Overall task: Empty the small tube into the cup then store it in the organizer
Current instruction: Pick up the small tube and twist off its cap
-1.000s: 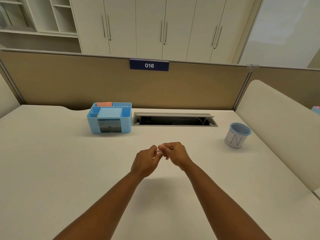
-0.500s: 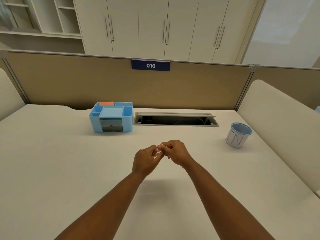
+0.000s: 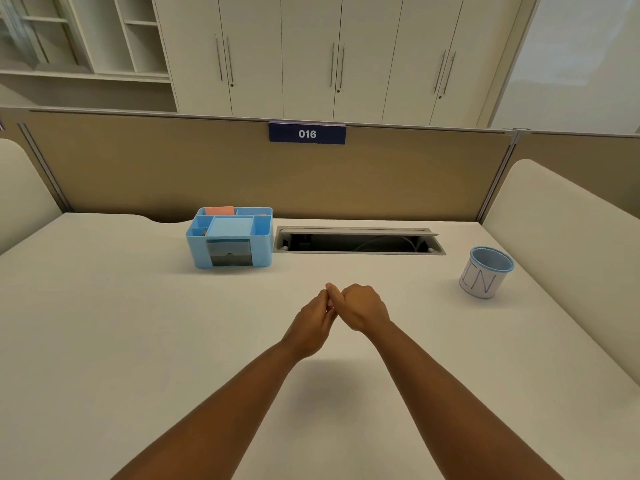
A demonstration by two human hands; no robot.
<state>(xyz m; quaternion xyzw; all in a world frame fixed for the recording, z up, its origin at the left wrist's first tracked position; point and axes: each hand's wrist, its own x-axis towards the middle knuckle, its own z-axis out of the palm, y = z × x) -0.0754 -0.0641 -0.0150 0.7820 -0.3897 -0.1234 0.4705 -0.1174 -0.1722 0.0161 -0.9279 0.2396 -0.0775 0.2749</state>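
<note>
Both hands are meeting over the middle of the white tabletop (image 3: pixel 104 341), left hand (image 3: pixel 313 323) and right hand (image 3: pixel 363 308) curled with fingertips pressed together. The small tube isn't actually showing here, so I'm guessing it's pinched between them and getting uncapped, but I can't tell for sure. The white cylindrical cup with a blue rim (image 3: pixel 485 273) is sitting well off to the right of the right hand; the light blue plastic organizer (image 3: pixel 230 237) is ahead-left of the left hand. Next up, probably carrying it rightward and tipping it over the rim.
</note>
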